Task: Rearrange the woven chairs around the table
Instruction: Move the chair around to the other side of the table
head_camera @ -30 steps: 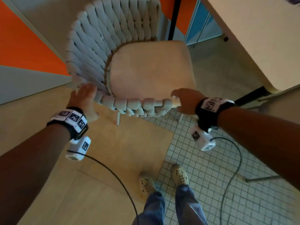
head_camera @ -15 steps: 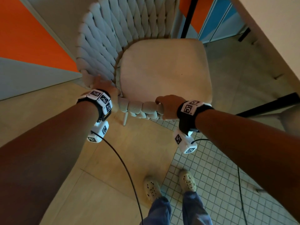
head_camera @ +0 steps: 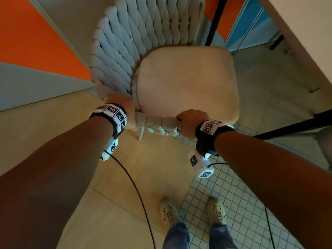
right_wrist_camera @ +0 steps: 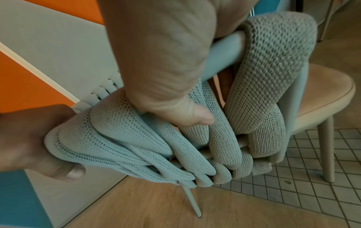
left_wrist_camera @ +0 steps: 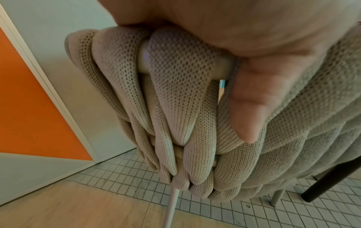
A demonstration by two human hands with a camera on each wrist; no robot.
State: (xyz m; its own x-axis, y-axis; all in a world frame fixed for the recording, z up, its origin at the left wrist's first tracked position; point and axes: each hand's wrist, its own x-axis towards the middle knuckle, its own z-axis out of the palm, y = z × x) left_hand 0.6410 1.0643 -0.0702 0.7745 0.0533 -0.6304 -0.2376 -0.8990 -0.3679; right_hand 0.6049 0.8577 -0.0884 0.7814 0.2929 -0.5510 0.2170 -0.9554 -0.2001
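On the near woven rim, both sets of fingers (right_wrist_camera: 187,114) are clenched: left hand (head_camera: 124,108) and right hand (head_camera: 190,123) grip the woven chair (head_camera: 179,78), which stands on the floor (head_camera: 152,168) beside the table (head_camera: 305,33).

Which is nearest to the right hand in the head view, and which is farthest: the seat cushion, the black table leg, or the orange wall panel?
From the right hand, which grips the woven chair's rim:
1. Seat cushion, just ahead of the knuckles.
2. Black table leg, off to the right.
3. Orange wall panel, far left, beyond the left hand.
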